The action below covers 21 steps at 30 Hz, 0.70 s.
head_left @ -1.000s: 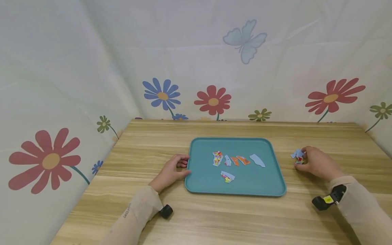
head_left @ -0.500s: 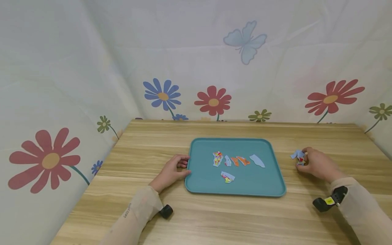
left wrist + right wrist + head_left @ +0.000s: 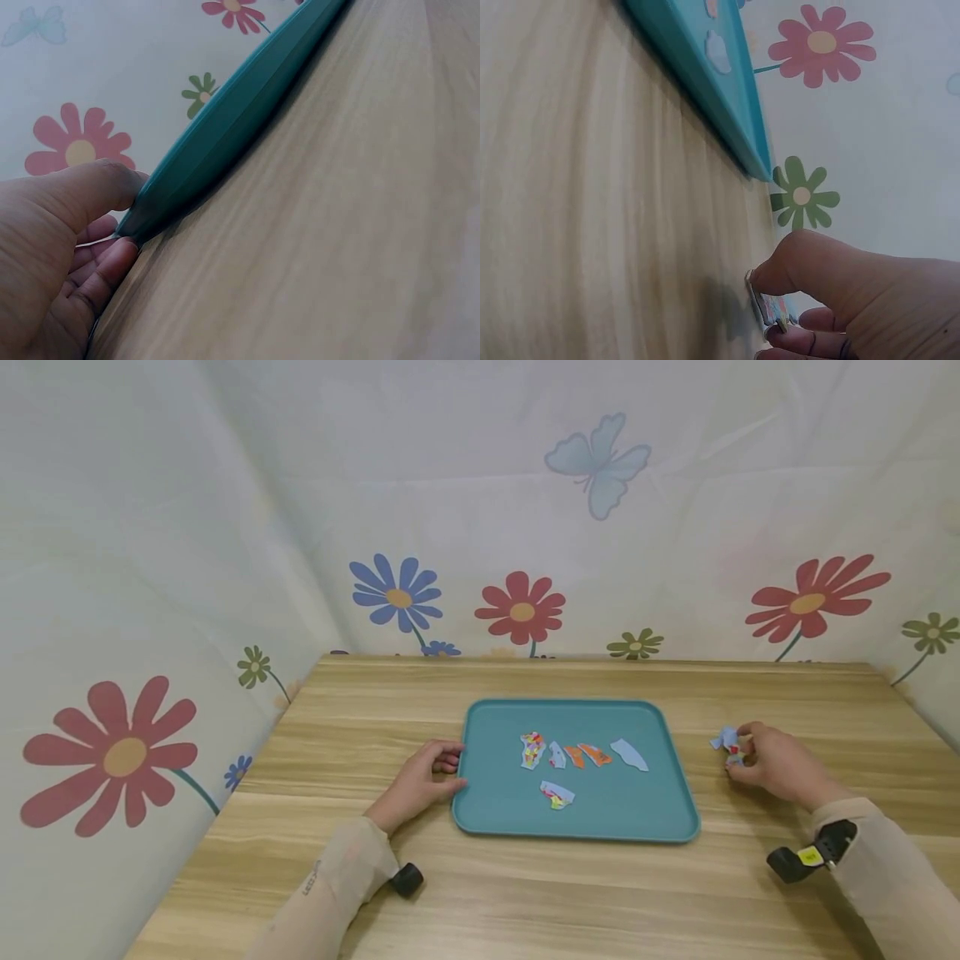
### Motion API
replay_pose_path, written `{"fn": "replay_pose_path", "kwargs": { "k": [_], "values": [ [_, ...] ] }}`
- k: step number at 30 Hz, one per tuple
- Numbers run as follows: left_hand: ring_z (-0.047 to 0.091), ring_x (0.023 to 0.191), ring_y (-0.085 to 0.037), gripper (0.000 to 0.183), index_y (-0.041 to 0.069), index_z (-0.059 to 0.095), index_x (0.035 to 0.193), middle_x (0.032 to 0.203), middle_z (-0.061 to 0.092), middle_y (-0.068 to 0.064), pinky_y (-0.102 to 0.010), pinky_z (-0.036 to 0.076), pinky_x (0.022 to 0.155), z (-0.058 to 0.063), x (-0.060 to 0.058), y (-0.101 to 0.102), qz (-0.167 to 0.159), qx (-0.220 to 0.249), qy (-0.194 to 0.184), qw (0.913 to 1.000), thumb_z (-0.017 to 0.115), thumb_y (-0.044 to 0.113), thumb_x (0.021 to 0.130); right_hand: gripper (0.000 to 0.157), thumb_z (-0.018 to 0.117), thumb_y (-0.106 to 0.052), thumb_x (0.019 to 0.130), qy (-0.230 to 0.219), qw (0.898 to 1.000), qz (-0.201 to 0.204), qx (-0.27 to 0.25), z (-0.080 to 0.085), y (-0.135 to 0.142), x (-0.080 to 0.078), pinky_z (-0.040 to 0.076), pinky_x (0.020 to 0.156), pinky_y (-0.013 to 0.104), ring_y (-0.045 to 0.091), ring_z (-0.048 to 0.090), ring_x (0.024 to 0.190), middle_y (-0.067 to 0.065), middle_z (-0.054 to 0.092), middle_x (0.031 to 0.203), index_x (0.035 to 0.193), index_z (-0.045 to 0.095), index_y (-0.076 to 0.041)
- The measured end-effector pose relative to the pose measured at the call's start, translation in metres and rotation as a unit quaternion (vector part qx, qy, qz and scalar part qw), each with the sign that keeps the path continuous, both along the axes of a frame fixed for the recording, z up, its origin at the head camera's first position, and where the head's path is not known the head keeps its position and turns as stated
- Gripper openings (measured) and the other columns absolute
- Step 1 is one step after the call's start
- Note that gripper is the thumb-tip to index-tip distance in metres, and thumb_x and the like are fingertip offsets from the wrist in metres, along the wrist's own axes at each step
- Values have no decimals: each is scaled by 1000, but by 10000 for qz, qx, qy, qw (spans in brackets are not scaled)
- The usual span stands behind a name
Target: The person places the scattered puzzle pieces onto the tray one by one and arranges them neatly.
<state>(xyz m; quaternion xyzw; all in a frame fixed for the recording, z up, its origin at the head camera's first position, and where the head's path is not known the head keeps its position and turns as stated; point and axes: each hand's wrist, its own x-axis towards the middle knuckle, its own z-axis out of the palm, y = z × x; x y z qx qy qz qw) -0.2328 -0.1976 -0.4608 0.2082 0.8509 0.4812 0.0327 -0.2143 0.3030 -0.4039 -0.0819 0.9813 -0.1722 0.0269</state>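
Note:
A teal tray (image 3: 615,810) lies on the wooden table, and my left hand (image 3: 420,779) grips its left rim. In the left wrist view the thumb (image 3: 112,184) presses on the tray's edge with the fingers curled below. Off the tray's right side, my right hand (image 3: 783,766) pinches a small paper piece (image 3: 774,307) between thumb and fingers, low over the table. Pale blue paper pieces (image 3: 724,737) lie right by these fingertips. On the tray are a multicoloured piece (image 3: 532,750), two orange pieces (image 3: 594,753), a long pale blue piece (image 3: 629,754) and a lower piece (image 3: 557,795).
Between the multicoloured and orange pieces is a narrow whitish piece (image 3: 557,755). The wooden table (image 3: 570,893) reaches back to a white curtain (image 3: 450,485) printed with flowers and a butterfly. A black wrist camera (image 3: 786,864) hangs under the right wrist.
My right fingers shift slightly among the small paper pieces, and a red-patterned piece has turned between them. The left hand, tray and pieces on it stay put.

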Motion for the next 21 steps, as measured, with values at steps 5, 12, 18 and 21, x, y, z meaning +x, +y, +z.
{"fn": "replay_pose_path", "kwargs": {
  "k": [5,12,18,21],
  "values": [
    [58,106,-26,52,-1,52,131,122,56,-18,-33,53,93,0,1,0,8,-24,14,10000,73,9,85,63,74,-19,79,69,9998,76,-170,7,-4,2,50,64,35,25,57,76,24,61,92,119,45,20],
    [59,106,-25,52,-1,52,131,121,56,-17,-33,53,94,1,1,0,47,-33,-36,10000,74,9,84,62,77,-20,79,227,9992,263,-195,21,-18,8,45,59,27,20,54,72,23,62,94,119,48,17],
    [59,106,-26,53,-1,52,131,121,56,-18,-34,53,94,0,1,0,19,-15,8,10000,74,9,84,59,76,-18,79,448,9979,401,-251,28,-33,14,42,54,21,14,51,69,18,63,93,120,51,15],
    [59,106,-26,52,-2,52,131,121,56,-18,-33,53,93,0,1,0,-2,-28,40,10000,74,9,84,58,77,-17,78,568,9965,513,-325,31,-40,17,41,52,20,13,50,66,16,63,91,119,51,14]
  ]
}}
